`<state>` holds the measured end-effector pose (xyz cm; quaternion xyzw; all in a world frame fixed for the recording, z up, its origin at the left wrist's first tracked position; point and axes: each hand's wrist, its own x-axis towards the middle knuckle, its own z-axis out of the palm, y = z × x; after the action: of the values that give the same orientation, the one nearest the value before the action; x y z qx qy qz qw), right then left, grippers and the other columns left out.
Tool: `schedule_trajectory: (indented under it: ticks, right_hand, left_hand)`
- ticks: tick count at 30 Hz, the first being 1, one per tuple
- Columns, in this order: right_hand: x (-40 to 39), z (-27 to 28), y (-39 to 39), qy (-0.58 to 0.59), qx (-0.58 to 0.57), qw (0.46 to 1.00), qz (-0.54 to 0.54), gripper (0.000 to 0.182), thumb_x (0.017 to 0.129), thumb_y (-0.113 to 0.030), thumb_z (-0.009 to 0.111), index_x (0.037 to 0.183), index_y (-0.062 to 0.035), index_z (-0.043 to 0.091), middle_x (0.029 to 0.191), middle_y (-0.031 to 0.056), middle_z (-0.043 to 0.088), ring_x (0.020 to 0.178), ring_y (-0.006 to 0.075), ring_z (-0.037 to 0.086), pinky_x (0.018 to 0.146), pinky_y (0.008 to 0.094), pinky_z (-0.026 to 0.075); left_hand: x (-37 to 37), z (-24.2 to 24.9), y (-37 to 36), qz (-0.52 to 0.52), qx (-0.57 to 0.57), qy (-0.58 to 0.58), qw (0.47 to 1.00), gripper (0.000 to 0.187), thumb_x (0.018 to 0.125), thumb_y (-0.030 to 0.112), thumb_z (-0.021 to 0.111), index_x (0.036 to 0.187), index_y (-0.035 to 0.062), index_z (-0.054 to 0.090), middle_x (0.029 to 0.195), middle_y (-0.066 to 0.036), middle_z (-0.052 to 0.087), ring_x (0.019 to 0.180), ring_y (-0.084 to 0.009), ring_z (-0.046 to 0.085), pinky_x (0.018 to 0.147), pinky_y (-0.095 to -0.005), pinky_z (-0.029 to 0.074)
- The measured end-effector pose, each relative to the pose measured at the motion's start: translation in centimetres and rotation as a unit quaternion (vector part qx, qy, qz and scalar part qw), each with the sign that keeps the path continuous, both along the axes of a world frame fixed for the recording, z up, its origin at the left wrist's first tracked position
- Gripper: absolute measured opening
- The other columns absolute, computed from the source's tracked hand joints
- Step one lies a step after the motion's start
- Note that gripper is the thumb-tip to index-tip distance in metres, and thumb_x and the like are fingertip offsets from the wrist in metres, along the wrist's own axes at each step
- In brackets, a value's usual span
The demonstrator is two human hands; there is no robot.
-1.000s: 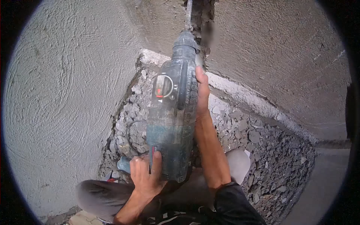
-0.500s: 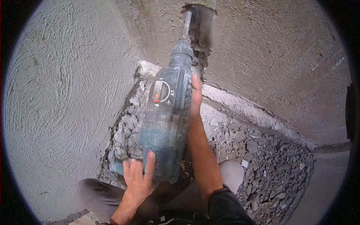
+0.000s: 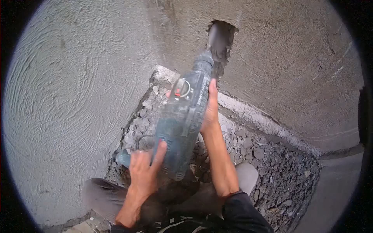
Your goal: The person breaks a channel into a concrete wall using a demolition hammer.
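Note:
A dusty blue-grey rotary hammer (image 3: 180, 112) slants up across the view, its nose toward the wall. My left hand (image 3: 144, 167) is closed around its rear handle (image 3: 123, 158), with the thumb along the housing. Against the right side of the front body, my right hand (image 3: 211, 106) grips and supports the tool, most of its fingers hidden beneath. The bit is blurred and hard to make out at the nose. Just beyond the nose, a ragged hole (image 3: 221, 37) is cut into the rough wall (image 3: 279, 50), with a broken channel running down from it.
Broken rubble (image 3: 272, 174) covers the ground in the corner. On the left rises a textured plaster wall (image 3: 74, 97). A whitish ledge (image 3: 260, 114) runs along the foot of the right wall. My bent knees (image 3: 101, 194) flank the tool.
The view has shifted, so the hole appears lower and farther right. The rotary hammer leans more to the right, and its bit, clearly visible inside the hole before, is now blurred. Both hands keep their grip.

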<state>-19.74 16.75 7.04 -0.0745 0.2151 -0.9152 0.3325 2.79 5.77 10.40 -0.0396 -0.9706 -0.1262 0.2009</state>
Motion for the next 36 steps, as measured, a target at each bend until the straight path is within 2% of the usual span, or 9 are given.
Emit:
schedule_trajectory:
  ticks: [1,2,5,18,26,30,33,35,36]
  right_hand:
    - [0.9,-0.3,0.4,-0.003,0.001,1.0,0.003,0.062,0.093,-0.061,0.053,0.122,-0.0065,0.057,0.104,0.0106,0.067,0.091,0.0237,0.068,0.083,0.0401,0.057]
    - [1.7,-0.5,0.8,-0.013,0.026,1.0,-0.012,0.062,0.091,-0.06,0.056,0.122,-0.0064,0.056,0.105,0.0111,0.067,0.091,0.024,0.068,0.084,0.0406,0.057]
    - [2.8,-0.5,2.0,-0.012,0.045,0.999,-0.006,0.062,0.086,-0.055,0.065,0.123,-0.0063,0.056,0.106,0.0127,0.067,0.092,0.0257,0.068,0.085,0.0441,0.058]
    - [1.3,1.0,2.4,-0.009,0.047,0.999,-0.026,0.054,0.088,-0.046,0.066,0.121,-0.0048,0.056,0.103,0.0153,0.067,0.09,0.0274,0.069,0.082,0.0454,0.06]
    - [0.0,1.1,1.8,-0.009,0.011,1.0,0.0,0.05,0.088,-0.045,0.069,0.117,-0.0055,0.057,0.099,0.0131,0.067,0.086,0.0271,0.069,0.077,0.0434,0.06]
    - [-1.0,0.0,0.9,-0.011,0.051,0.998,-0.025,0.043,0.089,-0.038,0.072,0.113,-0.0051,0.059,0.096,0.0125,0.069,0.082,0.0246,0.07,0.075,0.0407,0.061]
    - [-1.8,-1.6,-0.4,0.048,0.098,0.993,-0.039,0.04,0.088,-0.036,0.074,0.11,-0.0052,0.059,0.094,0.0123,0.068,0.08,0.024,0.07,0.073,0.0404,0.061]
    - [-1.5,-1.9,-1.6,0.048,0.125,0.989,-0.058,0.04,0.086,-0.033,0.076,0.108,-0.0047,0.058,0.093,0.013,0.068,0.078,0.0237,0.07,0.071,0.0401,0.061]
    - [-1.6,-2.0,-2.4,0.041,0.149,0.986,-0.063,0.039,0.085,-0.029,0.075,0.109,-0.0045,0.057,0.091,0.0101,0.065,0.074,0.0212,0.068,0.066,0.038,0.06]
  left_hand:
    - [0.7,-0.4,0.3,-0.018,0.011,0.017,1.0,0.104,0.047,0.013,0.082,0.144,0.0029,0.046,0.088,-0.012,0.055,0.079,-0.0332,0.054,0.071,-0.0441,0.04]
    - [1.8,-1.3,0.4,0.0,0.019,-0.027,0.999,0.102,0.055,0.022,0.082,0.148,0.0123,0.043,0.104,-0.011,0.059,0.085,-0.0309,0.057,0.075,-0.0449,0.042]
    - [3.2,-1.1,0.9,-0.005,0.016,-0.083,0.996,0.103,0.054,0.023,0.083,0.148,0.0136,0.043,0.106,-0.013,0.057,0.09,-0.0322,0.057,0.076,-0.0456,0.041]
    - [1.7,-2.6,2.3,-0.006,0.101,-0.067,0.993,0.104,0.056,0.018,0.083,0.15,0.0112,0.038,0.099,-0.01,0.057,0.086,-0.0326,0.055,0.075,-0.0454,0.042]
    - [0.2,-2.1,1.8,0.015,0.116,-0.077,0.99,0.115,0.042,0.014,0.086,0.148,0.0066,0.042,0.087,-0.009,0.055,0.081,-0.0334,0.055,0.079,-0.045,0.042]
    - [-0.9,-4.4,0.5,0.023,0.177,-0.101,0.979,0.115,0.043,0.011,0.086,0.149,0.0061,0.04,0.093,-0.01,0.062,0.084,-0.0328,0.059,0.083,-0.0425,0.042]
    - [-1.7,-6.4,-0.1,0.034,0.229,-0.001,0.973,0.108,0.051,0.008,0.086,0.149,0.0056,0.04,0.103,-0.015,0.067,0.092,-0.0353,0.062,0.087,-0.0416,0.045]
    - [-2.2,-7.3,-1.5,0.11,0.367,-0.129,0.915,0.095,0.069,0.012,0.086,0.15,0.0066,0.036,0.132,-0.021,0.061,0.121,-0.0322,0.061,0.103,-0.0371,0.044]
    - [-2.6,-7.9,-2.3,0.109,0.368,-0.125,0.915,0.095,0.069,0.012,0.086,0.15,0.0066,0.036,0.132,-0.021,0.061,0.121,-0.0322,0.061,0.103,-0.0371,0.044]
